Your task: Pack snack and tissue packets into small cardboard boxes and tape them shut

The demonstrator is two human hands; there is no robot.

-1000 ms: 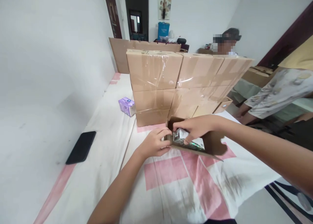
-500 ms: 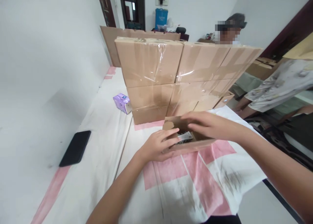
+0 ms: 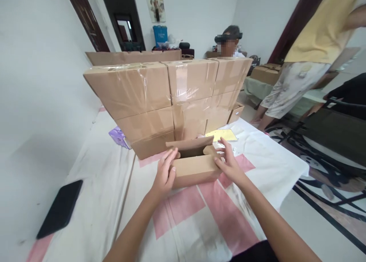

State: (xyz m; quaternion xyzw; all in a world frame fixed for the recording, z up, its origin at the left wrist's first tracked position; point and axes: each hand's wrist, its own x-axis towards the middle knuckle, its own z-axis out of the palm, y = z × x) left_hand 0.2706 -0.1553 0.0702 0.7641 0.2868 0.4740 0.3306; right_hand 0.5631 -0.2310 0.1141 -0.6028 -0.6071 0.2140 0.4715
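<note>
A small open cardboard box [image 3: 197, 168] sits on the cloth-covered table in front of me, its long back flap raised and a side flap standing up at the right end. My left hand [image 3: 166, 170] holds the left end, with fingers over the top edge and the thumb on the front. At the opposite end, my right hand [image 3: 227, 161] grips the right corner, its thumb on the front panel and its other fingers bent behind. The inside of the box is dark, and its contents cannot be made out. Small white pieces [image 3: 234, 150] show behind my right fingers.
Taped cardboard boxes [image 3: 143, 88] form a wall close behind the small box. A yellow sheet [image 3: 221, 134] lies by its foot; a purple tissue pack [image 3: 118, 137] and a black phone-like slab [image 3: 60, 208] lie left. Two people are beyond, one standing in yellow [image 3: 317, 29].
My view has swung right. The box now shows its front panel and raised back flap. My right hand has moved from over the opening to the right end; my left hand stays at the left.
</note>
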